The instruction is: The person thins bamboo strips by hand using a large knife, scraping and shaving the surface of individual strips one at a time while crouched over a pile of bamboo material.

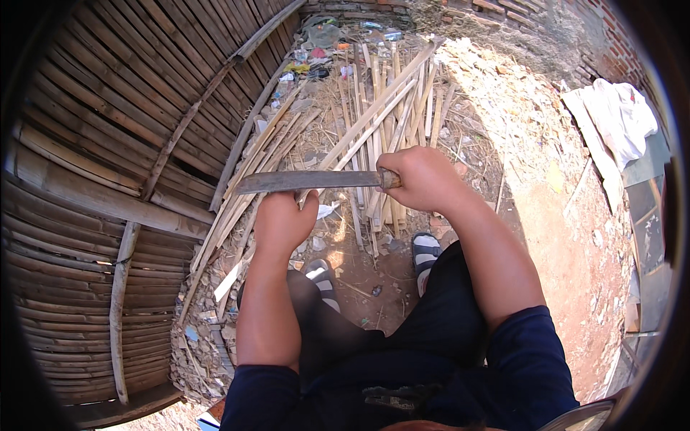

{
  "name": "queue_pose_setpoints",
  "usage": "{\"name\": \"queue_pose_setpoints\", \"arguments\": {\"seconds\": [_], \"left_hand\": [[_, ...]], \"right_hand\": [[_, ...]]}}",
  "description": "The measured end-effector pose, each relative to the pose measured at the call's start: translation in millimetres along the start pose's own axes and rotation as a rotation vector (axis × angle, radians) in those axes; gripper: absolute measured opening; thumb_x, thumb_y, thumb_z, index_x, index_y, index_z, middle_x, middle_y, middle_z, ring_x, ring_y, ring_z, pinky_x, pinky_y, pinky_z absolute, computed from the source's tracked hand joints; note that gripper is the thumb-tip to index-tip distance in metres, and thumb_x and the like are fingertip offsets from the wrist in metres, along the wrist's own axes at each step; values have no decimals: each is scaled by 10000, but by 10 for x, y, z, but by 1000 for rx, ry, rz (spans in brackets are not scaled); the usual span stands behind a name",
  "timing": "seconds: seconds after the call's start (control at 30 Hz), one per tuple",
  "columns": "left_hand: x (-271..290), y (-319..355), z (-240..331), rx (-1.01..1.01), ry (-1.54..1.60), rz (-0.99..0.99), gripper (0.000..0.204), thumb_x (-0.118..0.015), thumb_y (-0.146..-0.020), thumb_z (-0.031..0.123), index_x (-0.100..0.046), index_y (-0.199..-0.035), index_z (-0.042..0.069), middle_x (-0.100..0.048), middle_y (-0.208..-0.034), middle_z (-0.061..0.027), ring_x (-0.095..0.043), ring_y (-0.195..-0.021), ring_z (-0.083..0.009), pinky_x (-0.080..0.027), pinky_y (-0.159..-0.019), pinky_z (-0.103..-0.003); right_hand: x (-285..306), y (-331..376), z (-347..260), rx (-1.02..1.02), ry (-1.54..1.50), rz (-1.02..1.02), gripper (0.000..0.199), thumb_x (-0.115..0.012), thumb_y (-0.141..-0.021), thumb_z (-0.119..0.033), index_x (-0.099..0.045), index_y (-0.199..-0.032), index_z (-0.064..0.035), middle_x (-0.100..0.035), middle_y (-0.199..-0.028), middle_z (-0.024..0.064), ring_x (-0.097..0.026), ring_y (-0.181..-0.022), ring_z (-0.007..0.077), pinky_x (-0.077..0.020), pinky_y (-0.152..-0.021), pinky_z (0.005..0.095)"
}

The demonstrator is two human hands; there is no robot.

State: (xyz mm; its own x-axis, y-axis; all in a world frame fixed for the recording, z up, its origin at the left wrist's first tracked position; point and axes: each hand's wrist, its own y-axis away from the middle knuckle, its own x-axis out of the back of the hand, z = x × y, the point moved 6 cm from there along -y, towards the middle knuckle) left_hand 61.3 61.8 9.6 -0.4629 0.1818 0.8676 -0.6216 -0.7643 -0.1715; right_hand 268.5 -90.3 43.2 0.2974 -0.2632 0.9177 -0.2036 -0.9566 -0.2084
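Observation:
In my right hand (420,179) is the wooden handle of a machete (309,181), my fingers wrapped round it. Its long, worn blade lies level across the view, pointing left over the top of my left hand (282,223). That hand is closed, thumb toward the right, with its fingertips partly hidden by the blade. A long pale bamboo strip (381,103) slants from the far pile down behind the blade into my left grip. Whether the blade touches the strip cannot be made out.
More bamboo strips (430,108) lie piled ahead on littered ground. A slatted bamboo wall (79,144) rises close on the left. Brickwork (517,21) stands at the back. White cloth (622,122) hangs at the far right. My sandalled feet (425,255) are below.

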Motion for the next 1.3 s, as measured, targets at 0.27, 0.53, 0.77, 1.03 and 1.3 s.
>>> {"name": "queue_pose_setpoints", "arguments": {"seconds": [0.27, 0.53, 0.77, 1.03, 1.3], "left_hand": [[241, 40, -82, 124, 62, -47, 445, -724, -918, 376, -761, -1234, 65, -709, -716, -180, -729, -725, -366, -559, -707, -466], [182, 27, -27, 131, 85, -42, 445, -735, -927, 358, -752, -1244, 46, -725, -793, -221, -733, -746, -356, -550, -718, -437], [224, 39, -145, 41, -100, 3, 401, -657, -899, 200, -742, -1270, 74, -758, -963, -252, -737, -920, -428, -576, -858, -525], [333, 21, -149, 53, -161, 35, 420, -650, -880, 183, -737, -1278, 83, -760, -976, -253, -738, -932, -431, -576, -874, -530], [465, 18, -253, -24, -104, 106, 428, -651, -870, 145, -735, -1285, 82, -752, -961, -252, -727, -916, -444, -571, -848, -526]], "right_hand": [[338, 105, 816, -396, -145, 164, 330, -830, -861, -323, -750, -1061, -72, -731, -878, 220, -710, -850, 415, -549, -756, 499], [389, 141, 519, -292, -33, 94, 252, -809, -870, -286, -748, -1024, -96, -731, -855, 195, -711, -846, 417, -554, -755, 510], [237, 75, 341, -118, -30, 47, 264, -843, -842, -267, -718, -938, -56, -678, -757, 177, -680, -743, 387, -519, -684, 476], [507, 273, 986, -443, -83, 203, 327, -816, -869, -301, -732, -1067, -55, -735, -904, 219, -710, -886, 427, -555, -794, 504], [296, 70, 425, -182, -45, -78, 271, -815, -859, -294, -716, -981, -74, -714, -855, 211, -703, -890, 436, -541, -777, 530]]}}
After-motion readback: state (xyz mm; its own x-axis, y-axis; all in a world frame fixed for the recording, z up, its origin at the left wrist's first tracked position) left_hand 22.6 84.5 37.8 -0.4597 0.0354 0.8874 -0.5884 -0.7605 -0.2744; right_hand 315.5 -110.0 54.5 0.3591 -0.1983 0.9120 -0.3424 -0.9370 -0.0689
